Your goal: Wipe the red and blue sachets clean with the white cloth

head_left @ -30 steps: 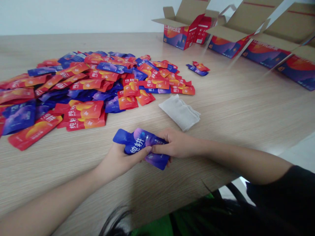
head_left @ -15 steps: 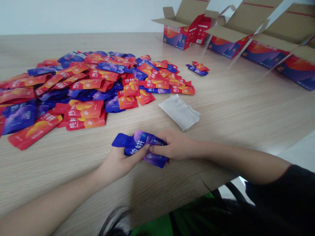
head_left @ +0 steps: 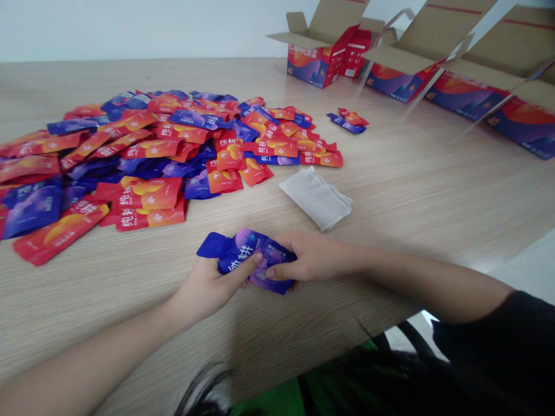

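A blue-purple drink pouch (head_left: 243, 247) with white lettering is held above the near part of the table, its narrow end pointing left. My left hand (head_left: 219, 283) grips it from below and the left, thumb lying across the front. At its wide right end, my right hand (head_left: 303, 257) pinches the pouch with the thumb on top and fingers behind. Both hands are closed on the same pouch, and the fingers underneath are mostly hidden. Just beyond my right hand lies a folded white cloth (head_left: 317, 198).
A wide heap of red and blue pouches (head_left: 151, 149) covers the table's left and middle. Two pouches (head_left: 347, 120) lie apart to its right. Several open printed cartons (head_left: 309, 65) stand along the back right, flaps raised. The wooden table (head_left: 416, 214) reaches the wall behind.
My right thumb has shifted slightly right, away from the left thumb, leaving a small gap between them. The pouch stays in both hands in nearly the same place.
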Motion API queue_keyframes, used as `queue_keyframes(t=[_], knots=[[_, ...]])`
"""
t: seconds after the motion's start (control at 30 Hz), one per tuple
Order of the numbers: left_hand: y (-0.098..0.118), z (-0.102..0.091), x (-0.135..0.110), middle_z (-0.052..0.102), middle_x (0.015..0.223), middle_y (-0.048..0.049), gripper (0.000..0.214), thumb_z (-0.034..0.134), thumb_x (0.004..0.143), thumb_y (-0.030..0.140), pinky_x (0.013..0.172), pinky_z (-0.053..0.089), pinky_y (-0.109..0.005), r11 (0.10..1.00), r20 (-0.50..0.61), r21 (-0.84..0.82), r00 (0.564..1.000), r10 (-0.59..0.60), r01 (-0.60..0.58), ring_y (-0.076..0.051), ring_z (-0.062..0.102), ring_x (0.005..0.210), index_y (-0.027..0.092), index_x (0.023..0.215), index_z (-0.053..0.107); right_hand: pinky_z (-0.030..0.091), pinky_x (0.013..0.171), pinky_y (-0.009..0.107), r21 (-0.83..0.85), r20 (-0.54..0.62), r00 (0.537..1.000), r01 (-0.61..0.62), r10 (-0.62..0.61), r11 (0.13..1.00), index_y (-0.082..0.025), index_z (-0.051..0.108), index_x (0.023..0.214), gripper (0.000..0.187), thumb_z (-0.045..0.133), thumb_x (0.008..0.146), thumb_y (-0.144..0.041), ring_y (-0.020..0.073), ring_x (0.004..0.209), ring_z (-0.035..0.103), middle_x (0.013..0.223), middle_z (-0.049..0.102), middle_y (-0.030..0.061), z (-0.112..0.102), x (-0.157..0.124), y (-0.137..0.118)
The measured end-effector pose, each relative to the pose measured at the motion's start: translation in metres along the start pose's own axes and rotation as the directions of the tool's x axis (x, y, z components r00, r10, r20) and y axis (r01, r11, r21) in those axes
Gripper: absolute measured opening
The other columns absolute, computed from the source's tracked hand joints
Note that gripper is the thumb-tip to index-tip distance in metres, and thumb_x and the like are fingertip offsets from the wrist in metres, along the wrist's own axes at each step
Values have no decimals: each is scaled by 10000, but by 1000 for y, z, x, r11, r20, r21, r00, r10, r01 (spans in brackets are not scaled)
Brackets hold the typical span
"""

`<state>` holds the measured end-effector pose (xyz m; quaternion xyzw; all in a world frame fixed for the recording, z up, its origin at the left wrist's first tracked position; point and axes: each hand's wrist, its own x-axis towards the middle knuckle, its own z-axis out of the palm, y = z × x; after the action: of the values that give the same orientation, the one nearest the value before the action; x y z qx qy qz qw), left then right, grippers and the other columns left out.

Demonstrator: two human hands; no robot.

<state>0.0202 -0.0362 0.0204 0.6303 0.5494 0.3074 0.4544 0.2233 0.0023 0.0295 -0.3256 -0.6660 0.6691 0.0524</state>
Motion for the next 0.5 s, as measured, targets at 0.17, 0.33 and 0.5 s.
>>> queue_keyframes(t=[0.17,0.33,0.5], knots=[[2,-2,-1,559,506,54,260,674,740,412,399,439,-199,998,21,-29,999,-46,47,-106,528,437,216,665,520,504,473,208,0,-4,999,-40,40,999,-157,604,908,131,660,866,-267,82,457,568,659,635,-32,0,1,0],[0,-4,1,591,563,36,287,686,739,460,457,487,-211,998,38,-34,998,-42,43,-118,565,500,204,696,563,489,447,200,60,11,997,-76,76,995,-148,599,886,63,627,885,-205,84,421,554,564,596,-53,0,5,3],[-4,-5,4,583,542,19,381,594,825,532,454,471,-207,988,79,-132,994,-74,84,-110,544,484,194,653,565,495,461,208,72,-10,998,-64,65,995,-147,611,888,103,642,878,-245,85,432,557,583,613,-45,-1,3,3]])
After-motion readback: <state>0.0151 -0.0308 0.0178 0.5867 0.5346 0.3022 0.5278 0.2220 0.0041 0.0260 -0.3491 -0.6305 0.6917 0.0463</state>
